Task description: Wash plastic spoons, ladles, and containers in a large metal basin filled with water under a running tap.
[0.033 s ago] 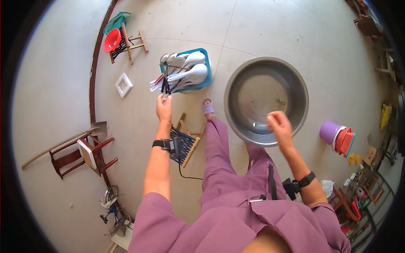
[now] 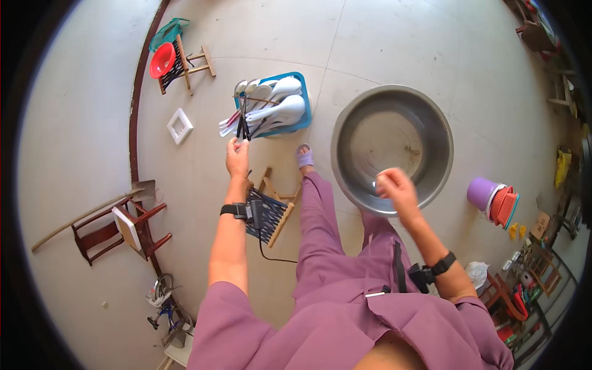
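Observation:
My left hand [image 2: 237, 157] is closed at the near left corner of a blue basket [image 2: 301, 125], its fingers pinched around the ends of black utensil handles [image 2: 244, 128]. The fingers cover the tips, so I cannot tell how many they grip. Heaped in the basket are white spoons and ladles [image 2: 280, 110], with metal ladles [image 2: 240, 86] at its left side. My right hand [image 2: 398, 192] hovers over the near part of a wide metal basin [image 2: 446, 139]. Its fingers are curled together, and no object shows in them.
A folding stool [image 2: 271, 213] stands by my left forearm. Left lie a white square frame [image 2: 180, 126], a shovel [image 2: 145, 190] and a tipped wooden chair [image 2: 132, 225]. Farther off, a red bowl [image 2: 163, 60] rests on another stool. A purple bucket [image 2: 481, 193] and red baskets [image 2: 502, 206] are right.
My right hand has moved a little left and toward me over the basin. My left hand stays at the same black handles. The whole view has shifted slightly.

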{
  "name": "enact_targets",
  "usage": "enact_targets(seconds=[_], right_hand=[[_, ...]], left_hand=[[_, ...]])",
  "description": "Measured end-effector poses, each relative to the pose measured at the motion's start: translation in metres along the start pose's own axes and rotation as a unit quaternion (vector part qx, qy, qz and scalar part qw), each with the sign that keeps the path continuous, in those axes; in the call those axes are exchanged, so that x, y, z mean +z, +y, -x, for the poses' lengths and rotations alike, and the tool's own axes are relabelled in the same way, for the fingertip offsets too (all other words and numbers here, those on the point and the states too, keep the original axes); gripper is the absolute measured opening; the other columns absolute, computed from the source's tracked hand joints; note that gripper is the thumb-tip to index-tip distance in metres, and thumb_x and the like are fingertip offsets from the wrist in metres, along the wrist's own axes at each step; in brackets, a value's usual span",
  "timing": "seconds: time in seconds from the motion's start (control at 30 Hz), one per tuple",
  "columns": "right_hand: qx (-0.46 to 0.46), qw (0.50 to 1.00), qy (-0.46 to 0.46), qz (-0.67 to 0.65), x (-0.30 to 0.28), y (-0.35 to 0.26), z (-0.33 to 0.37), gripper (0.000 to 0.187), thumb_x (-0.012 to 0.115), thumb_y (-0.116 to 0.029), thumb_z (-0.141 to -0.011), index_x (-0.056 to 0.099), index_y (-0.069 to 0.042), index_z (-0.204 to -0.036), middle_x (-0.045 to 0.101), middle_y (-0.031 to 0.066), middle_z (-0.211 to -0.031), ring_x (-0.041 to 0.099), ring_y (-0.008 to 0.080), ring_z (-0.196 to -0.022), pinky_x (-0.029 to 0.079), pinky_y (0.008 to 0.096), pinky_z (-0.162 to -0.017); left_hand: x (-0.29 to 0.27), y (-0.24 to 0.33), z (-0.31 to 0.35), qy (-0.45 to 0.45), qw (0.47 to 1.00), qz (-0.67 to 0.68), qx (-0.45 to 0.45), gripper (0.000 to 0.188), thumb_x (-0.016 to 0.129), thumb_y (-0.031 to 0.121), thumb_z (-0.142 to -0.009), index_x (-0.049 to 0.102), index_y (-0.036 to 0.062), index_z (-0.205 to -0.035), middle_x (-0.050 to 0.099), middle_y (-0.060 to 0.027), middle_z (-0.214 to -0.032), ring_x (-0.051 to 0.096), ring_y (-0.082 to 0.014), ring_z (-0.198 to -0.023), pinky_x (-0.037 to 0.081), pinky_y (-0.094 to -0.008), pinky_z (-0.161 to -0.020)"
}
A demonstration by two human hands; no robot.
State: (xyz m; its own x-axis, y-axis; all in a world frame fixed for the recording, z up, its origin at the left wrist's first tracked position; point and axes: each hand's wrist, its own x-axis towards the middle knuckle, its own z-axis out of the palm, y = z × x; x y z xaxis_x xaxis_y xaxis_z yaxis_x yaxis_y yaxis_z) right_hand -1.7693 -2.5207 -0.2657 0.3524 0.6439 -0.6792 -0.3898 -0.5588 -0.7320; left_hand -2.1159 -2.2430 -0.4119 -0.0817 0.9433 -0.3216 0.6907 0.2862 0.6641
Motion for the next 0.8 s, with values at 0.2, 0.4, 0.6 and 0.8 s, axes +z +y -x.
enact_targets(seconds=[0.2,0.4,0.6,0.8], right_hand=[[0.236,0.953,-0.129,-0.143,0.167,0.063,-0.088,0.021,0.058,-0.023,-0.094,0.057,-0.007,-0.106,0.063,0.0057,-0.099,0.06,0.0132,-0.088,0.049,0.0269,-0.074],[0.277,0.915,-0.061,-0.288,0.269,0.12,-0.222,0.04,0.059,-0.024,-0.094,0.048,-0.001,-0.125,0.056,0.012,-0.121,0.054,0.0212,-0.113,0.045,0.0353,-0.095],[0.302,0.87,0.036,-0.388,0.322,0.163,-0.306,0.04,0.061,-0.018,-0.091,0.047,-0.002,-0.125,0.053,0.0107,-0.125,0.046,0.0236,-0.121,0.038,0.0383,-0.103],[0.285,0.816,0.091,-0.495,0.336,0.194,-0.345,0.032,0.061,-0.005,-0.085,0.05,-0.007,-0.115,0.053,0.0087,-0.114,0.049,0.024,-0.113,0.04,0.0375,-0.101]], left_hand=[[-0.006,0.003,-0.123,-0.047,0.984,-0.112,0.131,0.061,0.07,0.04,-0.082,0.052,0.0039,-0.128,0.062,-0.0139,-0.112,0.06,-0.0248,-0.102,0.046,-0.0357,-0.091],[0.02,0.016,-0.181,-0.154,0.956,-0.222,0.114,0.101,0.075,0.06,-0.066,0.038,-0.0003,-0.138,0.05,-0.0231,-0.132,0.04,-0.0372,-0.128,0.035,-0.0438,-0.105],[0.043,-0.006,-0.21,-0.142,0.946,-0.256,0.143,0.111,0.078,0.064,-0.06,0.035,0.0008,-0.14,0.051,-0.02,-0.13,0.039,-0.0349,-0.128,0.033,-0.0446,-0.105],[0.062,-0.014,-0.215,-0.15,0.962,-0.214,0.075,0.103,0.08,0.061,-0.059,0.041,0.0025,-0.134,0.056,-0.0148,-0.123,0.045,-0.0331,-0.119,0.037,-0.0439,-0.1]])
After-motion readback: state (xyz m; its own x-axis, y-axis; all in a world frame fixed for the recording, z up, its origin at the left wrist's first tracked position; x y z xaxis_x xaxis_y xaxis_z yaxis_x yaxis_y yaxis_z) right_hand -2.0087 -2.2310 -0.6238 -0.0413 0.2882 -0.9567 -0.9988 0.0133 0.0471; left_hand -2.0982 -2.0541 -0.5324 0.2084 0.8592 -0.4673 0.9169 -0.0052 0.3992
